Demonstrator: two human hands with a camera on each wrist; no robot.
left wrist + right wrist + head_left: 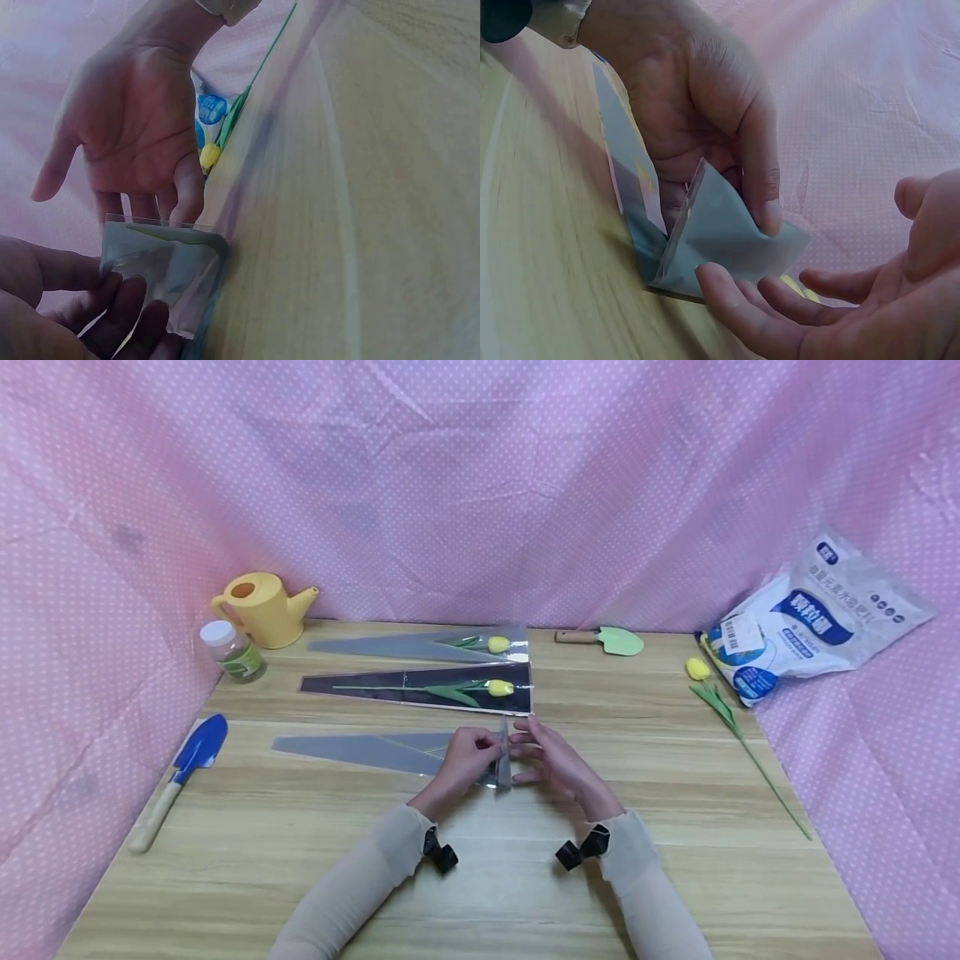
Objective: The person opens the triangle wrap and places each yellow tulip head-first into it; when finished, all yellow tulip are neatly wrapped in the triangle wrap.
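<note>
A flat, tapering grey flower sleeve [352,747] lies nearest on the table, its wide right end bent upright. My left hand [469,760] pinches that raised end [727,225] between thumb and fingers. Just to its right, my right hand [562,766] is held with fingers extended and spread, the fingertips close to the raised film; whether they touch it I cannot tell. Farther back lie a dark sleeve [360,683] and a grey sleeve [360,647], each with a yellow tulip in it. A loose yellow tulip [697,669] lies at the right.
A yellow watering can [264,612] and a lidded jar [238,658] stand at the back left. A blue trowel [198,747] lies along the left edge. At the back are a green trowel [620,642] and, farther right, a white printed bag [813,618]. Pink dotted cloth [480,485] surrounds the table.
</note>
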